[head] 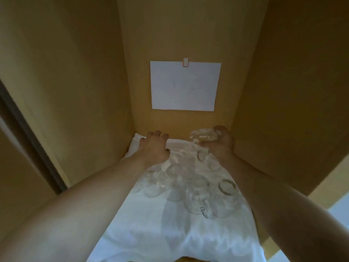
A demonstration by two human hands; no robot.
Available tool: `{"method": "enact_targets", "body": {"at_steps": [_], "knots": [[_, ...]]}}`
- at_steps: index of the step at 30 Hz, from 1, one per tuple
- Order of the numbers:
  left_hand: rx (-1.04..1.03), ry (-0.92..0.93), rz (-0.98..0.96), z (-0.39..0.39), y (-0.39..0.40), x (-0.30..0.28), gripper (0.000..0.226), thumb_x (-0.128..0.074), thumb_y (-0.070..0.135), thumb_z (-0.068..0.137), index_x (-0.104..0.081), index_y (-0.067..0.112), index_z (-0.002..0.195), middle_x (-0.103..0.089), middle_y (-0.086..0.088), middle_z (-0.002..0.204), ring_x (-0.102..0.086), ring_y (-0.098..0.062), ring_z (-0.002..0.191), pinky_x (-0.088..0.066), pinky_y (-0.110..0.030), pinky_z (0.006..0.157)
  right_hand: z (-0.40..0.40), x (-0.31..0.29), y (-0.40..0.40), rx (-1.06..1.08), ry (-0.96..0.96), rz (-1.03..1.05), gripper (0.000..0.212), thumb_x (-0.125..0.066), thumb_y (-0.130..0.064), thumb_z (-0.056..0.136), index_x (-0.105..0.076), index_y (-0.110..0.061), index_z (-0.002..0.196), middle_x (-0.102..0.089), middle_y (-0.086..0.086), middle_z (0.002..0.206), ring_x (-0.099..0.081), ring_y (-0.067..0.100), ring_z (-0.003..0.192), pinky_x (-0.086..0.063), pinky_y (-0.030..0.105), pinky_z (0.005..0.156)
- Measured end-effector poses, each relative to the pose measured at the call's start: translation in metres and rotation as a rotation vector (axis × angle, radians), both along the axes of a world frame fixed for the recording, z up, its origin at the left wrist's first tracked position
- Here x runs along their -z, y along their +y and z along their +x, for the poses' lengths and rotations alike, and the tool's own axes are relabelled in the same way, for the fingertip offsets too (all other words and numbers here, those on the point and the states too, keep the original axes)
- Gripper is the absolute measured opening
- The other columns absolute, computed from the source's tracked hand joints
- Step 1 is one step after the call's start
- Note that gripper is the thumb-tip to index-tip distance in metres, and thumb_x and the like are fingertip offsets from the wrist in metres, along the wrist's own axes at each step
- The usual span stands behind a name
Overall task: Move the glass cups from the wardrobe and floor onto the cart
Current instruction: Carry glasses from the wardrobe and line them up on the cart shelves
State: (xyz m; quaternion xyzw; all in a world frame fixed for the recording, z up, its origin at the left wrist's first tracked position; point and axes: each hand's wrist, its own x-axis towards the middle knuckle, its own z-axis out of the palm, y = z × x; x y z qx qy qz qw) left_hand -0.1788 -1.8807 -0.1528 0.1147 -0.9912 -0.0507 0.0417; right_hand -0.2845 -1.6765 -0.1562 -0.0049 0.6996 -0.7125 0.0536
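Observation:
I look into a wooden wardrobe whose floor is covered by a white cloth [143,233]. Several clear glass cups stand on it in a cluster; one cup with a handle [198,201] is nearest, another cup [227,187] is to its right. My right hand [221,143] grips a clear glass cup [203,137] lifted near the back right corner. My left hand [155,146] reaches to the back left with fingers curled downward over the cloth; what lies under it is hidden.
The wardrobe's side walls [75,91] close in on left and right. A white sheet of paper [185,86] is clipped to the back wall. A dark door edge [28,140] runs along the left. The cart is out of view.

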Motion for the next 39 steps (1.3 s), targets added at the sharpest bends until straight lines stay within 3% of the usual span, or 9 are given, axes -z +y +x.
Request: {"method": "enact_targets", "body": {"at_steps": [5,8,12,20,24,30,33,37,39], "knots": [[-0.106,-0.007,0.035,0.026,-0.032,-0.012,0.057,-0.056,0.036,0.094,-0.044,0.022,0.148,-0.051,-0.007,0.14,-0.046,-0.032,0.13,-0.047,-0.047,0.102,0.014,-0.015,-0.024,-0.11,-0.178,-0.356,0.052,-0.085,-0.009,0.079,-0.064,-0.014,0.126,-0.07,0.01,0.123,-0.07,0.023,0.096,-0.062,0.042,0.08],[-0.144,0.009,0.135,0.041,-0.051,-0.008,0.059,-0.057,0.034,0.092,-0.045,0.024,0.149,-0.053,-0.006,0.138,-0.05,-0.03,0.126,-0.049,-0.043,0.1,0.024,-0.011,-0.039,-0.254,-0.325,-0.668,0.028,-0.073,-0.015,0.089,-0.072,-0.011,0.117,-0.072,0.013,0.121,-0.07,0.029,0.108,-0.056,0.048,0.097],[-0.197,-0.062,0.214,0.049,-0.067,0.0,0.069,-0.059,0.034,0.091,-0.036,0.026,0.155,-0.041,-0.005,0.155,-0.043,-0.027,0.138,-0.045,-0.036,0.106,0.035,0.005,-0.062,-0.346,-0.484,-0.949,0.045,-0.066,-0.019,0.088,-0.064,-0.004,0.13,-0.067,0.02,0.128,-0.065,0.041,0.119,-0.047,0.052,0.105],[-0.168,-0.363,0.259,0.047,-0.073,0.02,0.09,-0.082,0.024,0.083,-0.031,0.021,0.157,-0.049,-0.005,0.148,-0.049,-0.023,0.133,-0.045,-0.024,0.099,0.043,0.022,-0.092,-0.408,-0.591,-0.933,0.062,-0.061,-0.054,0.092,-0.062,-0.007,0.133,-0.066,0.02,0.131,-0.063,0.039,0.12,-0.06,0.043,0.08],[-0.169,-0.431,0.284,0.045,-0.074,0.029,0.096,-0.088,0.016,0.076,-0.032,0.018,0.154,-0.052,-0.006,0.144,-0.049,-0.025,0.13,-0.048,-0.036,0.104,0.04,0.022,-0.098,-0.434,-0.593,-0.91,0.06,-0.061,-0.052,0.092,-0.063,-0.01,0.134,-0.065,0.019,0.132,-0.061,0.039,0.124,-0.06,0.039,0.071],[-0.194,-0.332,0.358,0.045,-0.084,0.026,0.063,-0.095,0.009,0.059,-0.058,0.014,0.11,-0.061,-0.007,0.115,-0.064,-0.027,0.102,-0.053,-0.033,0.069,0.032,0.024,-0.1,-0.46,-0.58,-0.89,0.058,-0.058,-0.049,0.094,-0.061,-0.011,0.137,-0.063,0.017,0.137,-0.056,0.036,0.13,-0.06,0.037,0.066],[-0.197,-0.344,0.287,0.043,-0.083,0.009,0.054,-0.095,0.014,0.06,-0.056,0.02,0.096,-0.059,-0.002,0.105,-0.065,-0.026,0.096,-0.058,-0.037,0.071,0.026,0.022,-0.099,-0.471,-0.567,-0.922,0.057,-0.06,-0.049,0.094,-0.062,-0.011,0.136,-0.065,0.017,0.134,-0.061,0.035,0.125,-0.06,0.041,0.076],[-0.263,-0.227,0.299,0.033,-0.086,-0.006,0.061,-0.087,0.007,0.073,-0.06,0.007,0.127,-0.063,-0.013,0.126,-0.065,-0.032,0.11,-0.058,-0.043,0.091,0.021,0.015,-0.095,-0.554,-0.563,-1.013,0.056,-0.067,-0.044,0.094,-0.063,-0.007,0.136,-0.064,0.019,0.135,-0.062,0.037,0.124,-0.046,0.047,0.108],[-0.278,-0.135,0.403,0.03,-0.09,-0.018,0.058,-0.084,0.004,0.076,-0.06,0.002,0.129,-0.065,-0.017,0.127,-0.065,-0.033,0.113,-0.056,-0.043,0.095,0.022,0.008,-0.092,-0.605,-0.527,-1.064,0.05,-0.078,-0.03,0.088,-0.069,-0.002,0.128,-0.063,0.021,0.134,-0.062,0.042,0.122,-0.047,0.053,0.105]]}}
